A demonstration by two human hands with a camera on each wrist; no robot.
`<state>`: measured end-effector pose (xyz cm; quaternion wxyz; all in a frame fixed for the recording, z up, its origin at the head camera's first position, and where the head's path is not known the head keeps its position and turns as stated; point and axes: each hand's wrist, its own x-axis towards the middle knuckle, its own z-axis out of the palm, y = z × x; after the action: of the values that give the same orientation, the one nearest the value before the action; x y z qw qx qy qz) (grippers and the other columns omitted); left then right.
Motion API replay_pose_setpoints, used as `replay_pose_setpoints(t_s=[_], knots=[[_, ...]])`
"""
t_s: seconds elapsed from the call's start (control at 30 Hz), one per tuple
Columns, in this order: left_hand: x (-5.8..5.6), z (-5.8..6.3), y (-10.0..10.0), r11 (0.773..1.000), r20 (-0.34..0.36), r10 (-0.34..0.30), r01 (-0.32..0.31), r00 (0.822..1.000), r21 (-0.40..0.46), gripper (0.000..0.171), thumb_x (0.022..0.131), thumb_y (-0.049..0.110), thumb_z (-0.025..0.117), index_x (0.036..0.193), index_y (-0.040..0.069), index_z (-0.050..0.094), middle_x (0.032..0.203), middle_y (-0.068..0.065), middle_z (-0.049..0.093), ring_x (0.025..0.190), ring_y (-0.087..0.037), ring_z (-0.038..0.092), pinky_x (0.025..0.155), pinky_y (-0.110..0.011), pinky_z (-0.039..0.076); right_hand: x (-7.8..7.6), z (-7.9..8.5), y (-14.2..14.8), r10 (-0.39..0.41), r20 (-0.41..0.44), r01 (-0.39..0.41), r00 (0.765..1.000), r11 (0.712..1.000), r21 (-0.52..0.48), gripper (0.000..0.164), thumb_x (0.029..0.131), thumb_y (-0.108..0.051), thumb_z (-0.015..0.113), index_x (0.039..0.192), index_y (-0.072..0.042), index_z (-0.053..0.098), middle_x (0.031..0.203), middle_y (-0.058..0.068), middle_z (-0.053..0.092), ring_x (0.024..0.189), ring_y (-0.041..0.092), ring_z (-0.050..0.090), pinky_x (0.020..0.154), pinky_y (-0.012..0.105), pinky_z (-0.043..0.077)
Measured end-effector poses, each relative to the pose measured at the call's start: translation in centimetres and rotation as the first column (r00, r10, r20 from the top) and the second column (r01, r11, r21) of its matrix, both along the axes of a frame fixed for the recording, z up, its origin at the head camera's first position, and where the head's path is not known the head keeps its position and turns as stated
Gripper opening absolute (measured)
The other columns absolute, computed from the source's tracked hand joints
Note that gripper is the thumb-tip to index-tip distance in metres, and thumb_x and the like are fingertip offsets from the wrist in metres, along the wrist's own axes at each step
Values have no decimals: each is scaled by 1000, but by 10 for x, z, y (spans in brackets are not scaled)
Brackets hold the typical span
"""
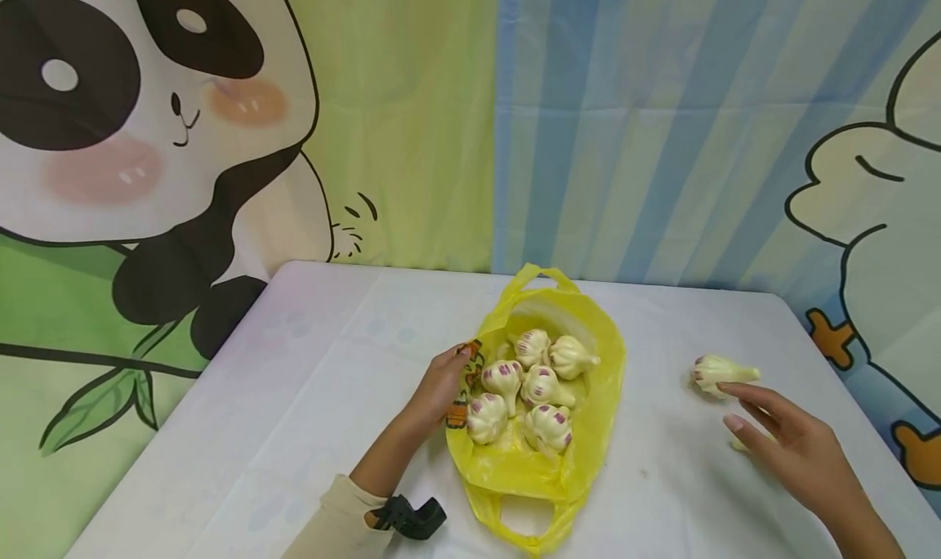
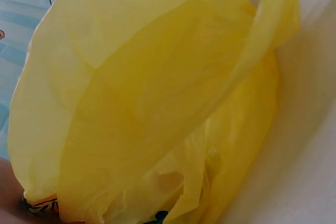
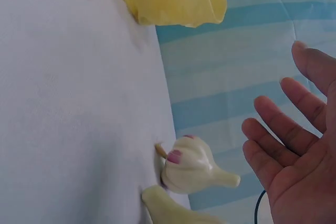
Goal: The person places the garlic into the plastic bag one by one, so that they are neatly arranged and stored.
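A yellow plastic bag (image 1: 608, 395) lies spread open on the table, with several purple-streaked garlic bulbs (image 1: 544, 386) inside it. My left hand (image 1: 439, 387) grips the bag's left edge, where an orange and black print shows. Over the right part of the table, my right hand (image 1: 797, 453) is held with fingers extended and holds nothing. Just beyond its fingertips lies one garlic bulb (image 1: 720, 371). A second bulb (image 3: 173, 208) is partly cut off in the right wrist view and mostly hidden behind my hand in the head view. Yellow film (image 2: 157, 87) fills most of the left wrist view.
The white-covered table (image 1: 323, 379) ends at a back edge against a printed curtain (image 1: 397, 118) with a panda and blue stripes. A black strap piece (image 1: 412, 518) sits at my left wrist. One bag handle (image 1: 529, 534) extends toward the front.
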<state>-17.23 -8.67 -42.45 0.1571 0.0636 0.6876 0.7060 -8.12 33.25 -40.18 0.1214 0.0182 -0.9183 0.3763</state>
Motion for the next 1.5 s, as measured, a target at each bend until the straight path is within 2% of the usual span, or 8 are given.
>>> replay_pose_setpoints(t_s=[0.3, 0.43, 0.6, 0.7, 0.87, 0.97, 1.2, 1.5], knots=[[-2, -2, -1, 1000, -5, -1, 0, 1000, -13, 51, 108, 33, 30, 147, 2, 39, 138, -16, 49, 132, -31, 41, 109, -49, 31, 13, -16, 20, -214, -116, 216, 970, 976, 1, 40, 95, -15, 66, 132, -4, 56, 128, -1, 56, 117, -13, 39, 89, 1, 33], [-2, -3, 0, 1000, -1, 5, -5, 1000, -16, 51, 108, 34, 31, 146, 2, 40, 136, -16, 50, 130, -31, 43, 108, -49, 32, 18, -24, 30, -266, -110, 269, 958, 963, 11, 45, 95, -16, 65, 137, -3, 53, 130, -1, 52, 121, -13, 35, 94, 2, 28], [-2, -3, 1, 1000, -2, 8, -8, 1000, -16, 52, 108, 33, 31, 147, 1, 38, 141, -17, 47, 134, -32, 38, 109, -50, 29, 21, -35, 39, -316, -107, 320, 943, 947, 20, 53, 93, -14, 68, 141, -2, 49, 139, 14, 47, 129, -11, 29, 99, 4, 22], [-1, -3, 0, 1000, -2, 9, -9, 1000, -15, 51, 108, 33, 31, 148, 1, 38, 142, -17, 46, 135, -33, 37, 110, -50, 28, 22, -39, 45, -335, -63, 337, 940, 941, 29, 58, 94, -17, 67, 144, -1, 44, 145, 20, 40, 139, 5, 27, 105, 10, 19], [-1, -3, 0, 1000, 9, 8, -8, 1000, -11, 51, 108, 33, 32, 147, 2, 39, 143, -16, 45, 136, -33, 36, 110, -50, 28, 22, -47, 59, -273, 117, 267, 955, 962, 62, 74, 96, -26, 65, 151, 3, 25, 151, 34, 20, 138, 51, 16, 111, 50, 15], [-1, -3, 0, 1000, 15, 10, -10, 1000, -10, 51, 107, 34, 32, 147, 2, 40, 142, -15, 46, 136, -33, 36, 110, -50, 29, 20, -56, 67, -185, 210, 176, 960, 982, 61, 84, 94, -28, 67, 152, 4, 16, 150, 38, 11, 133, 59, 14, 101, 67, 21], [-2, -3, 0, 1000, 10, -2, 1, 1000, 16, 49, 107, 33, 31, 144, 3, 44, 133, -16, 53, 124, -30, 49, 104, -48, 38, 18, -73, 79, -184, 313, 131, 932, 974, 184, 80, 91, -31, 71, 148, 7, 28, 135, 40, 34, 106, 57, 45, 75, 52, 53], [-2, -3, 0, 1000, 16, 10, -10, 1000, 3, 49, 107, 33, 32, 143, 2, 45, 132, -17, 53, 125, -32, 48, 105, -48, 37, 16, -76, 83, -204, 318, 156, 926, 973, 169, 79, 94, -33, 68, 150, 3, 26, 137, 40, 31, 110, 58, 42, 75, 46, 53]])
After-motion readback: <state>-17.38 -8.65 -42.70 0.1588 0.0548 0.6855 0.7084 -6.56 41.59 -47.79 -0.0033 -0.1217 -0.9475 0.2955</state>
